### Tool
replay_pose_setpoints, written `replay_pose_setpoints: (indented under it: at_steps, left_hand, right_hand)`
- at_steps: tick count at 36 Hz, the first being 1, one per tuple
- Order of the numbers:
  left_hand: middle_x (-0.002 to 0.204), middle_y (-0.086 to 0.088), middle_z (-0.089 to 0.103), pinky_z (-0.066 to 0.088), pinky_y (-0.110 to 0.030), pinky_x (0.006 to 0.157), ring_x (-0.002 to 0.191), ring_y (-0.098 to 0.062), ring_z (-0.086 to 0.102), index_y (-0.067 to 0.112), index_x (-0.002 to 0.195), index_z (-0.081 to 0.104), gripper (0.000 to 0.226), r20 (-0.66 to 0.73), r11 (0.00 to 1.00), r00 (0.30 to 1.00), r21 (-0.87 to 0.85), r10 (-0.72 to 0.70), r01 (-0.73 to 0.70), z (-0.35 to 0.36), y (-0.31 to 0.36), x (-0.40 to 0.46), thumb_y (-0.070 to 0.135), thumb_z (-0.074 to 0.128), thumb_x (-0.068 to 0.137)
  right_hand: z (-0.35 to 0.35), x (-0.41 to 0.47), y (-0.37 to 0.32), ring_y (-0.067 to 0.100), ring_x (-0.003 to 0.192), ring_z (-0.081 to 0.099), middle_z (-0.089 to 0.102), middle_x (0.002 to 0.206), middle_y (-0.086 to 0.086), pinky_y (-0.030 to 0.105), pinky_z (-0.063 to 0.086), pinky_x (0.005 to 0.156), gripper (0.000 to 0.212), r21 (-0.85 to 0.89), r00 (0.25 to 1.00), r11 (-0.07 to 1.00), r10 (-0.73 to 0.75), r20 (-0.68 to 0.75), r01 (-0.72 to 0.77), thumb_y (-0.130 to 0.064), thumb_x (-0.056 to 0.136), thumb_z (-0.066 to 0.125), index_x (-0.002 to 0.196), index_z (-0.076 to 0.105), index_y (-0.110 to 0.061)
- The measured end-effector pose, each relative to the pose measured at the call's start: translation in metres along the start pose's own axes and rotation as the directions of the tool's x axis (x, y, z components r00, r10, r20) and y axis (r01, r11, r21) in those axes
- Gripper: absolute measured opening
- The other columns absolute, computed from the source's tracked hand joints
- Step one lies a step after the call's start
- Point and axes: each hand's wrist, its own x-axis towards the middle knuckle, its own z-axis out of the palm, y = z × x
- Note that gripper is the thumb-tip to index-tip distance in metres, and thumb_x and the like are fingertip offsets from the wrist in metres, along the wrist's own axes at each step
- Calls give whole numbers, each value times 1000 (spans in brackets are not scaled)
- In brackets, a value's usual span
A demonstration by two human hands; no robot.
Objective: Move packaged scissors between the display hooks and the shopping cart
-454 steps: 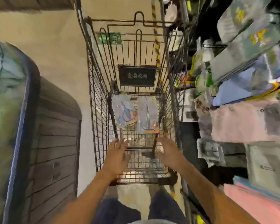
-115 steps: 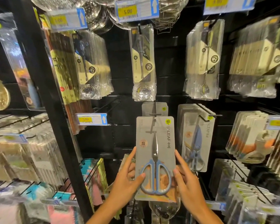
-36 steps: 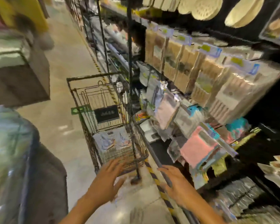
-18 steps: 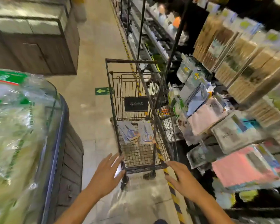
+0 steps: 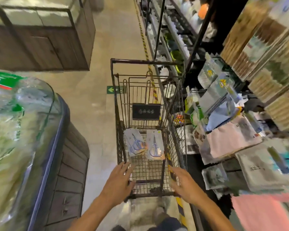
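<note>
Beige floor [image 5: 97, 104] (wooden counter [image 5: 40, 40] left)

Shop aisle, shopping cart [image 5: 117, 104], stocked display shelves [image 5: 240, 100]

We see the shopping cart [image 5: 117, 104] open at the top, so its basket is reachable from above between its wire walls. Two scissors packs [image 5: 154, 145] lie side by side on the far half of its floor; the near half of the mesh is bare. Packed display shelves [image 5: 232, 139] crowd the cart's right side. On its left runs a strip of bare floor [image 5: 97, 114], bounded by a glass-topped case [image 5: 40, 130].
</note>
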Motion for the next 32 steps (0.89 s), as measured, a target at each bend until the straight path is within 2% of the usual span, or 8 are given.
replay_pose_setpoints:
  at_steps: [5,8,12,16,22,28,30,32]
  left_hand:
    - [167,-2,20,11,-42,128,155,-29,16,20,160,25,98,43,997,997,-33,-70,71,16,17,40,77,-9,88]
    - [169,-1,11,7,-43,128,157,-26,5,23,162,16,113,86,990,987,-24,-135,138,25,25,68,82,-24,74]
    - [169,-5,16,-5,-34,125,157,-28,5,20,161,18,95,120,980,975,-46,-187,194,33,31,100,72,-1,85]
    - [168,-7,19,-4,-32,124,156,-28,8,19,161,21,87,163,975,967,-71,-197,211,52,24,132,66,8,89]
    - [168,7,-10,-6,-34,124,156,-20,-12,34,161,-1,71,206,957,950,-120,-236,264,98,-10,179,61,26,101]
    - [165,8,-15,-5,-36,127,156,-19,-14,32,161,-1,86,248,961,943,-108,-221,254,134,-44,226,71,-2,85]
    - [169,2,-6,-4,-36,127,157,-21,-8,28,162,6,82,250,963,945,-110,-211,245,145,-55,244,67,3,89]
    - [170,-2,1,-9,-32,125,156,-21,-5,25,162,10,76,255,964,945,-114,-205,240,153,-63,257,61,13,95]
  right_hand:
    - [-19,50,18,16,150,26,30,162,-1,25,17,118,62,-26,999,1000,-2,35,3,-40,102,54,157,29,-22]
    - [-24,75,31,17,152,23,25,164,-1,17,12,112,60,-13,997,999,-36,72,37,-35,104,51,157,25,-23]
    - [-26,104,43,20,149,28,34,160,2,23,20,115,57,34,992,999,-16,127,11,-31,103,55,155,33,-19]
    - [-14,132,56,18,149,27,35,160,-1,28,19,120,61,93,990,994,36,137,-49,-33,101,57,156,32,-22]
    - [27,180,73,18,148,28,37,157,-2,28,20,116,59,154,979,970,169,115,-186,-31,99,60,153,36,-25]
    - [72,236,92,12,128,43,47,131,-8,13,29,108,54,204,961,941,250,114,-269,-20,96,66,146,46,-17]
    - [85,255,98,12,124,46,48,123,-15,3,32,95,54,272,957,918,277,87,-290,-15,93,69,143,48,-18]
    - [101,276,107,12,128,45,46,128,-17,13,34,102,59,320,966,914,258,20,-251,-14,92,70,146,45,-21]
